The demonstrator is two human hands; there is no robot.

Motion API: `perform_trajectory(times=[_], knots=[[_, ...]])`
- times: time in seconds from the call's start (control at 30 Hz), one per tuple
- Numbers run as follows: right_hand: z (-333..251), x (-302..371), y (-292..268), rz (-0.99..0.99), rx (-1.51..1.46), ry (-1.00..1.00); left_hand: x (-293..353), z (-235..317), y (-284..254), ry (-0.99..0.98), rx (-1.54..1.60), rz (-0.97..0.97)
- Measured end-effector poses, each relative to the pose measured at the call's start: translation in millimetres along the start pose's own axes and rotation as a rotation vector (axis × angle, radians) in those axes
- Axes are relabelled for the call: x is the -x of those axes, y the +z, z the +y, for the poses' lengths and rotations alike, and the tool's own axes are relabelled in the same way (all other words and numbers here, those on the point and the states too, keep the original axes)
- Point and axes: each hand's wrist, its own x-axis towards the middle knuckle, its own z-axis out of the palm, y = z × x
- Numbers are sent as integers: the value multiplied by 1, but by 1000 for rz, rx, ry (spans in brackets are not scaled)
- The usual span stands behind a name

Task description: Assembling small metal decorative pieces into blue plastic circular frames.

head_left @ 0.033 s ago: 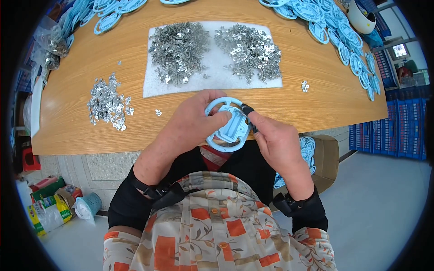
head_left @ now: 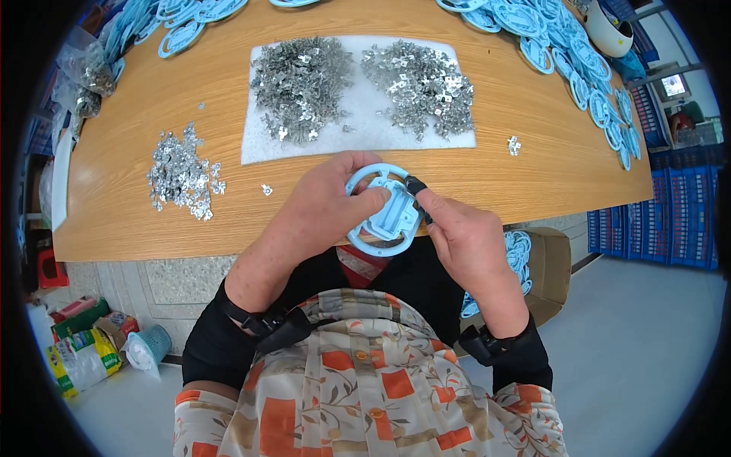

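The left hand (head_left: 324,202) grips a light-blue, steering-wheel-shaped plastic part (head_left: 394,218), its thumb lying across the part's middle and its other fingers mostly hidden behind the rim. The part is held tilted over the near edge of the table (head_left: 217,65), about midway along it. The right hand (head_left: 472,240) pinches the part's right side between thumb and forefinger (both tips wear black coverings (head_left: 416,185)); whether it also holds a small piece, I cannot tell.

Beyond the hands, toward the table's far edge, a white pad (head_left: 358,131) carries a left heap (head_left: 303,84) and a right heap (head_left: 430,91) of small metal pieces. A smaller pile (head_left: 181,175) of them lies near the table's left edge. More blue parts (head_left: 586,65) crowd the far right corner. Below the near edge, on the right, stands a cardboard box (head_left: 550,266) with blue pieces inside.
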Motion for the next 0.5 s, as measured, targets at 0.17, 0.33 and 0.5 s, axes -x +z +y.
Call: perform_trajectory(times=[0.17, 0.33, 0.5], knots=[[-21, -11, -19, -202, 267, 90, 1, 2, -1, -3, -31, -6], [-1, -11, -12, -84, 40, -29, 2, 3, 0, 10, -63, 27], [-12, -11, -13, -141, 165, 47, 4, 10, 0, -11, -22, 4]])
